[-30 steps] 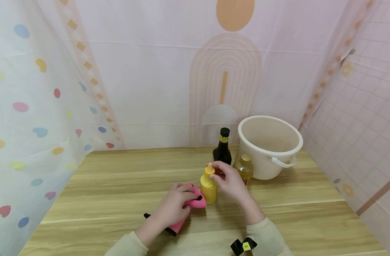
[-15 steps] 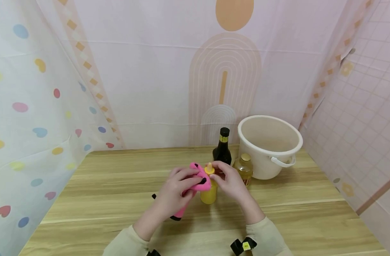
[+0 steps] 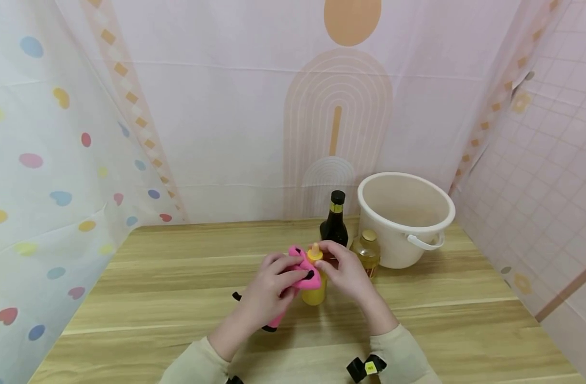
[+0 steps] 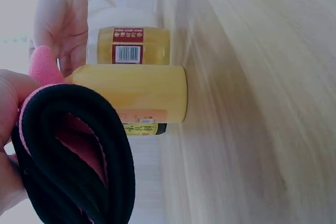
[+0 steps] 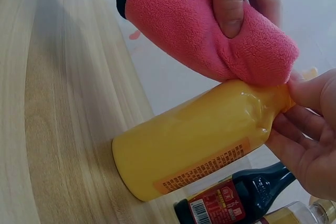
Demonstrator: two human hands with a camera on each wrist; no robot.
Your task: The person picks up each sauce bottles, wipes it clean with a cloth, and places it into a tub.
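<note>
A yellow squeeze bottle (image 3: 314,288) stands upright on the bench (image 3: 177,277). The right hand (image 3: 348,274) pinches its nozzle between curled fingers. The left hand (image 3: 269,290) grips a pink cloth (image 3: 300,269), pressing it against the bottle's shoulder. The bottle looks light, soft-sided and smooth; the neck seems the steadiest hold. A dark bottle (image 3: 334,221), an oil bottle (image 3: 367,250) and a white bucket (image 3: 405,218) stand just beyond the fingers.

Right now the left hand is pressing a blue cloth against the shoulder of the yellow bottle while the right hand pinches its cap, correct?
Not quite: the cloth is pink with a black edge, not blue, as the right wrist view shows. The rest holds: the left hand presses it against the yellow bottle near its shoulder, and the right hand pinches the cap.
</note>
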